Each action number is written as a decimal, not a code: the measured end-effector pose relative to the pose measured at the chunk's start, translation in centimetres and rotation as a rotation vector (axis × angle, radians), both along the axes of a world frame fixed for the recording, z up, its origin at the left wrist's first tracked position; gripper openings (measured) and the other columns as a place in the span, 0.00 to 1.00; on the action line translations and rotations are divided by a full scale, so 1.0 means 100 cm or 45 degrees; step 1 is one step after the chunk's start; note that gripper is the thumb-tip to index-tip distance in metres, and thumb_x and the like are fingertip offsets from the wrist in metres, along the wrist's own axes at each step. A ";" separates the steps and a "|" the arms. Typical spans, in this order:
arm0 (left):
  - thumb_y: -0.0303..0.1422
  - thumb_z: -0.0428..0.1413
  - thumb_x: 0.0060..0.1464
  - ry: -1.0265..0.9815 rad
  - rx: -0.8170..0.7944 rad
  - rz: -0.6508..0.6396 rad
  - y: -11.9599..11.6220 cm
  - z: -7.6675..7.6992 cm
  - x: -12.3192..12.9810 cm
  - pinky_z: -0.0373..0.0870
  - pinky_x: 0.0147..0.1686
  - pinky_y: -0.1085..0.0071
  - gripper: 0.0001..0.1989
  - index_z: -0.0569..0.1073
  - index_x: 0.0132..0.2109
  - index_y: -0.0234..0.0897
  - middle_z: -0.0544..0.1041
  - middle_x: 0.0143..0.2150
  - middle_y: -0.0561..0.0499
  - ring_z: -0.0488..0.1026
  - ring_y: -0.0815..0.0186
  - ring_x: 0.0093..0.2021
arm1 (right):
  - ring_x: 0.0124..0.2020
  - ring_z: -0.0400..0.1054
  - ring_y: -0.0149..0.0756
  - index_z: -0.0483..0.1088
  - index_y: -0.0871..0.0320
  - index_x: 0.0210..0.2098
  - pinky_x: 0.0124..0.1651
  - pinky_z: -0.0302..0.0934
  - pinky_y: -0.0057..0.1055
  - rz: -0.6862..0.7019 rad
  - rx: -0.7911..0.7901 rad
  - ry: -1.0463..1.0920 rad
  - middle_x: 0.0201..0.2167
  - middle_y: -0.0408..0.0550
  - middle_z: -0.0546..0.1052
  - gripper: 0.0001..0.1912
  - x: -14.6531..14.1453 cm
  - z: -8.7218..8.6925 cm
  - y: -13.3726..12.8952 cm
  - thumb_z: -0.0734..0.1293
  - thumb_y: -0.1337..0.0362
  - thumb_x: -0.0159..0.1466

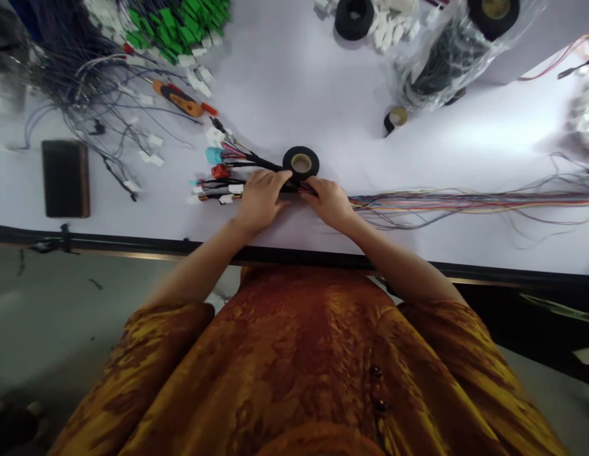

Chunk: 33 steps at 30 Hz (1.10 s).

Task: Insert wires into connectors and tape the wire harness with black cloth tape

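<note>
A wire harness lies across the table, its loose coloured wires running off to the right. My left hand is closed around the black-taped part of the bundle, near branches that end in a light blue connector, a red connector and several white ones. Close beside it, my right hand pinches the bundle where the tape gives way to bare wires. A roll of black tape rests against the harness just beyond my fingers. Whether its loose end is between my fingertips is hidden.
A phone lies at the left, near the table's front edge. Beyond it are tangled dark wires, green connectors and an orange-black screwdriver. More tape rolls and a plastic-wrapped stack stand at the back right.
</note>
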<state>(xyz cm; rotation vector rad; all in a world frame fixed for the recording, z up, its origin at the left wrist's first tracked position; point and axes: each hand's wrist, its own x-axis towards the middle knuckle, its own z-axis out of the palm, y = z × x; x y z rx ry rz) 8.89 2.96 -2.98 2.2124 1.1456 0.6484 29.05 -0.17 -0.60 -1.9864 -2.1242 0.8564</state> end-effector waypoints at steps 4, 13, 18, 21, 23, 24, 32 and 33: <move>0.48 0.64 0.55 -0.424 -0.443 0.199 -0.042 0.000 -0.001 0.75 0.44 0.62 0.18 0.76 0.42 0.38 0.81 0.38 0.46 0.77 0.61 0.39 | 0.47 0.73 0.46 0.71 0.58 0.53 0.42 0.58 0.35 0.014 0.014 -0.037 0.50 0.54 0.79 0.14 -0.003 -0.001 -0.006 0.59 0.62 0.73; 0.44 0.69 0.50 -1.199 -1.131 0.601 -0.022 -0.040 0.027 0.76 0.32 0.71 0.18 0.76 0.39 0.37 0.80 0.36 0.51 0.75 0.71 0.31 | 0.44 0.72 0.43 0.69 0.61 0.52 0.40 0.56 0.34 0.127 0.037 -0.026 0.47 0.55 0.79 0.18 0.000 0.014 -0.016 0.56 0.55 0.75; 0.34 0.69 0.53 -1.303 -1.215 0.575 -0.021 -0.028 0.030 0.72 0.29 0.77 0.10 0.76 0.36 0.37 0.77 0.32 0.56 0.72 0.76 0.27 | 0.40 0.69 0.37 0.70 0.58 0.44 0.39 0.53 0.32 0.135 0.128 0.113 0.43 0.50 0.78 0.17 0.004 0.010 -0.016 0.55 0.56 0.76; 0.29 0.70 0.50 -1.397 -1.383 0.553 -0.018 -0.010 0.030 0.68 0.25 0.80 0.08 0.77 0.34 0.37 0.77 0.32 0.56 0.70 0.78 0.26 | 0.39 0.68 0.36 0.70 0.58 0.42 0.39 0.52 0.32 0.161 0.165 0.184 0.41 0.49 0.77 0.15 0.005 0.009 -0.013 0.57 0.57 0.75; 0.28 0.70 0.48 -1.444 -1.383 0.582 -0.016 -0.001 0.032 0.66 0.24 0.80 0.08 0.79 0.35 0.37 0.78 0.33 0.56 0.71 0.78 0.26 | 0.39 0.68 0.35 0.70 0.59 0.41 0.39 0.51 0.32 0.168 0.177 0.212 0.41 0.49 0.77 0.15 0.005 0.009 -0.011 0.57 0.57 0.76; 0.28 0.71 0.47 -1.453 -1.358 0.598 -0.015 0.002 0.033 0.66 0.23 0.80 0.09 0.79 0.35 0.37 0.79 0.33 0.55 0.71 0.77 0.26 | 0.39 0.68 0.35 0.70 0.59 0.42 0.39 0.51 0.32 0.162 0.183 0.216 0.41 0.49 0.77 0.15 0.004 0.009 -0.011 0.57 0.57 0.76; 0.33 0.76 0.38 -1.371 -1.036 0.614 -0.012 -0.006 0.040 0.70 0.28 0.77 0.16 0.80 0.34 0.37 0.77 0.28 0.56 0.73 0.74 0.26 | 0.41 0.68 0.34 0.72 0.57 0.44 0.38 0.52 0.31 0.033 0.148 0.155 0.44 0.46 0.78 0.21 0.000 0.010 -0.003 0.53 0.53 0.77; 0.33 0.75 0.39 -1.373 -0.995 0.620 -0.011 -0.006 0.040 0.71 0.28 0.77 0.15 0.80 0.34 0.37 0.77 0.28 0.56 0.73 0.74 0.27 | 0.41 0.68 0.34 0.72 0.57 0.45 0.38 0.52 0.31 0.030 0.146 0.145 0.45 0.46 0.78 0.22 0.000 0.011 -0.003 0.52 0.53 0.78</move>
